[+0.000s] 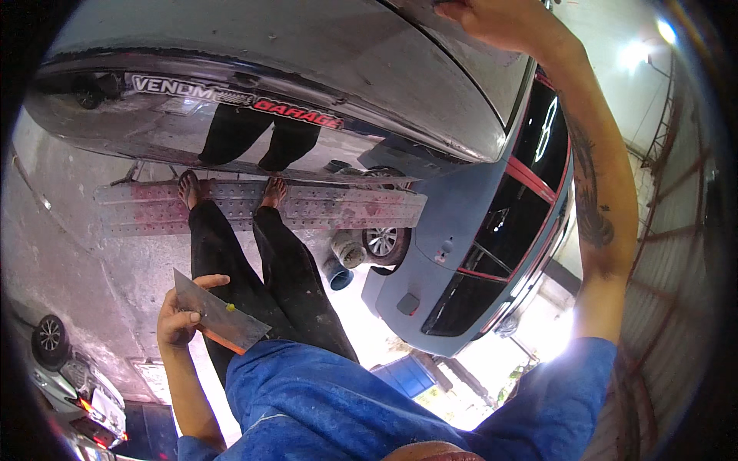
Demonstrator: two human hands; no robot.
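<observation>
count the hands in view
2: the left hand, lower left, holding a flat metal plate; the right hand at the top edge, above the grey car panel, partly cut off, fingertips unclear

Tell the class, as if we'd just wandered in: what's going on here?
A person in a blue cloth shirt stands on a long, perforated metal plank at a grey vehicle. Their left hand grips a flat, grey, metal-looking plate bearing a small yellow-green dab. The right hand is stretched out by the vehicle's broad upper panel; the picture's edge cuts it off, so its grip is unclear. A blue-grey car with red window trim stands to the right.
</observation>
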